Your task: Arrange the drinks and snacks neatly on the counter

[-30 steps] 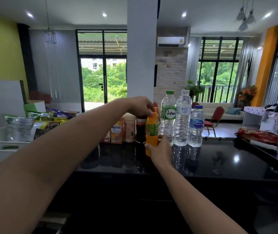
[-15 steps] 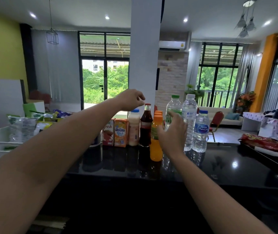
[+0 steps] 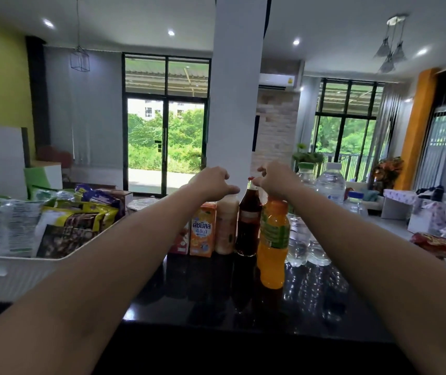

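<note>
Drinks stand in a row on the black counter: a red carton, an orange carton, a beige drink bottle, a dark soda bottle, and an orange juice bottle slightly nearer me. Clear water bottles stand to their right. My left hand curls over the beige bottle's top and hides its cap. My right hand reaches across the juice bottle, its fingertips pinching the soda bottle's red cap.
A white basket full of snack bags sits at the counter's left end. A red snack bag lies on a tray at the right. A white pillar rises just behind the drinks.
Both hands let go of the orange juice bottle, which now stands on the counter. The left hand dropped onto the beige bottle's top; the right hand moved up and left to the soda bottle's cap.
</note>
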Demonstrator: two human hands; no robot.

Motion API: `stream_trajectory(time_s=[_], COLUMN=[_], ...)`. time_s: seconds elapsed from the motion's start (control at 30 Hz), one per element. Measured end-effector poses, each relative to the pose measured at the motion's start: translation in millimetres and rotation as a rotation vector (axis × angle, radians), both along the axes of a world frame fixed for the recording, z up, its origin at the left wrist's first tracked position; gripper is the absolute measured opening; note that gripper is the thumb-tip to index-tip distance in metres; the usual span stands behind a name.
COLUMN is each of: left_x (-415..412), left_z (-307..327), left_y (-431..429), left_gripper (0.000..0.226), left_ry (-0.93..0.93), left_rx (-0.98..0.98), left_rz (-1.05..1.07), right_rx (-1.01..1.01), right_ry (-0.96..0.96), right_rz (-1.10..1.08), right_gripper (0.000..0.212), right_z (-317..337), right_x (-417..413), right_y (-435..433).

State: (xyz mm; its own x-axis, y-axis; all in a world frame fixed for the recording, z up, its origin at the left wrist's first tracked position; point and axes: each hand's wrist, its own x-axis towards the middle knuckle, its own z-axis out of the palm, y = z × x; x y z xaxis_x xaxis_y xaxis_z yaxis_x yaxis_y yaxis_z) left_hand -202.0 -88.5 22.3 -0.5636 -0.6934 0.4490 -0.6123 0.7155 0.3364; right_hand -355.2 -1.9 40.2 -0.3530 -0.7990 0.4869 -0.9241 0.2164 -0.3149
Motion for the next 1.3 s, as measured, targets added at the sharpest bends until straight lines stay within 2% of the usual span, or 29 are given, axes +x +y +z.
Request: stream_trajectory(time_s=[0.1,0.27,0.5,0.63,0.77,0.9,1.0,1.3], left_x=[-2.1,-0.7,-0.6,-0.7,4.7,16.9,30.8,81.7], left_z=[-6.3,-11.4,-12.1,-11.0,-8.4,-2.7,1.9,-0.5], left_y=[-7.5,-7.8,-4.0,-1.4,7.6,27.4,49.8,113.4], left_gripper=[0.041,0.045,0.043,0.043,0.045,0.049,0.058,0.067], left_ry=[0.023,0.064,0.086,0.012,-0.155,-0.303,-0.338,-0.375], left_rx=[-0.026,-0.068,-0.112,-0.134,-0.178,-0.246,-0.22,-0.185], left_rz=[-0.007,-0.012,0.005,0.026,0.099,0.193,0.214,0.234], right_rx=[0.017,0.001,-0.005,0.005,-0.035,-0.027,0.004,0.209], right_ry=[0.006,0.028,0.013,0.008,-0.022,0.013,0.026,0.12], right_rz=[0.047,0.057,0.063,0.058,0.049,0.046,0.054,-0.013], right_gripper=[0.048,0.029,0.029,0.031,0.042,0.044,0.042,0.06], right_z=[0.3,-0.3,1.2,0.7,-0.6,-7.0,-11.6,-28.5], right_x=[-1.1,1.0,5.8,6.6,8.9,16.8,30.2,74.5], right_y=[-6.6,-10.0,-4.1,0.3,10.8,30.4,52.0,106.5])
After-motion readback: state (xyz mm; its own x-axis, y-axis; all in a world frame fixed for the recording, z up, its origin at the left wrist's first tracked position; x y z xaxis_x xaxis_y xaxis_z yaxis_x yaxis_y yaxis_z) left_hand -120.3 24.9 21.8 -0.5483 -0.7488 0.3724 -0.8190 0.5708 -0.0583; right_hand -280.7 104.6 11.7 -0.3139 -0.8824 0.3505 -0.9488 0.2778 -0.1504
